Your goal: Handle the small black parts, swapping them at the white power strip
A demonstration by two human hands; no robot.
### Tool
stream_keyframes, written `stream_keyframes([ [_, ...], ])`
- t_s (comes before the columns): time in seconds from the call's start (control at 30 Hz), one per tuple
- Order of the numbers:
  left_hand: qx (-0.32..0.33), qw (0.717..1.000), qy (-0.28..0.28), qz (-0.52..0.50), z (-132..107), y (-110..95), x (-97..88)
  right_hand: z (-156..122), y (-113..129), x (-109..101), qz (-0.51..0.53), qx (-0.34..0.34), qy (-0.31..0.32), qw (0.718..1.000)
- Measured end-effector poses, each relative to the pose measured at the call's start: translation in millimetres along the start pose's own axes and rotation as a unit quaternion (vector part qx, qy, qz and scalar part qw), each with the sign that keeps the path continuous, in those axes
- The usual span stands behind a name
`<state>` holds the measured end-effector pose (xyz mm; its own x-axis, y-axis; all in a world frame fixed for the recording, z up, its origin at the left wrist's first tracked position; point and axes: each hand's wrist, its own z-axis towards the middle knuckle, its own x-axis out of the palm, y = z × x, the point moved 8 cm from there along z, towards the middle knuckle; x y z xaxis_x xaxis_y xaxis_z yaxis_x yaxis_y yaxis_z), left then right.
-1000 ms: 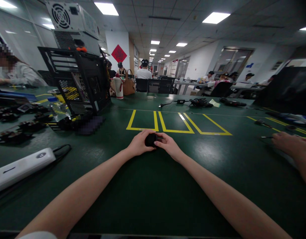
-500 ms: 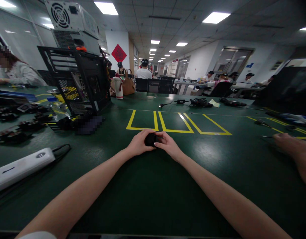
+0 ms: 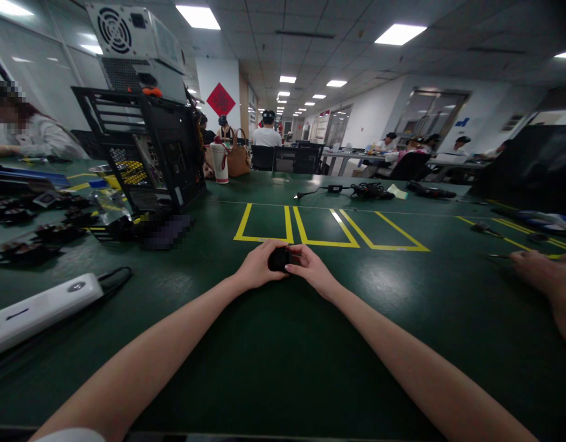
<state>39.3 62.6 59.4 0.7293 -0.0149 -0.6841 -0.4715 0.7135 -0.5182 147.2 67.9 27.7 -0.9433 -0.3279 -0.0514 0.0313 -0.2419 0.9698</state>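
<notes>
Between my two hands is a small black rounded object (image 3: 278, 259), whose kind I cannot make out. My left hand (image 3: 256, 266) curls around its left side, fingers over the top and thumb below. From the right, my right hand (image 3: 309, 266) pinches it with the fingertips and thumb. Part of the object is hidden by the fingers. Both hands are low over the green table (image 3: 283, 356), just in front of the yellow tape outlines (image 3: 326, 244).
An open black computer case (image 3: 145, 147) stands at the left with a power supply (image 3: 135, 34) on top. A white power strip (image 3: 48, 313) lies at near left. Coiled black cables (image 3: 368, 190) lie farther back. Another person's hand (image 3: 538, 270) holds a thin tool at the right.
My hands and the black object stay nearly still. The other person's hand at the right has shifted slightly.
</notes>
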Motion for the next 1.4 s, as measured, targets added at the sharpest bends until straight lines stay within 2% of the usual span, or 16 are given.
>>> stream_keyframes([
  [0.2, -0.007, 1.000, 0.005, -0.003, 0.3, 1.5, 0.9, -1.0, 2.1, -1.7, 0.014, -0.012, -0.025, 1.000],
  [0.5, 0.000, 1.000, 0.002, 0.003, -0.2, 0.0, 0.1, 0.4, -1.6, 0.3, 0.010, 0.000, -0.004, 1.000],
  [0.8, -0.002, 1.000, 0.007, 0.006, -0.1, 1.1, 0.8, -0.3, -0.6, -2.7, -0.013, -0.009, -0.036, 0.999],
  [1.2, -0.009, 1.000, 0.008, 0.009, -0.1, 0.7, 1.0, -0.2, -5.1, -4.4, -0.025, 0.000, -0.029, 0.999],
  [1.3, -0.013, 1.000, 0.010, 0.006, 0.2, 1.6, 1.0, -1.0, -1.6, -4.2, -0.087, -0.012, -0.037, 0.995],
  [1.4, -0.047, 0.999, 0.015, -0.006, 1.3, 12.4, 1.0, -4.4, 3.5, -8.6, -0.225, -0.004, -0.078, 0.971],
])
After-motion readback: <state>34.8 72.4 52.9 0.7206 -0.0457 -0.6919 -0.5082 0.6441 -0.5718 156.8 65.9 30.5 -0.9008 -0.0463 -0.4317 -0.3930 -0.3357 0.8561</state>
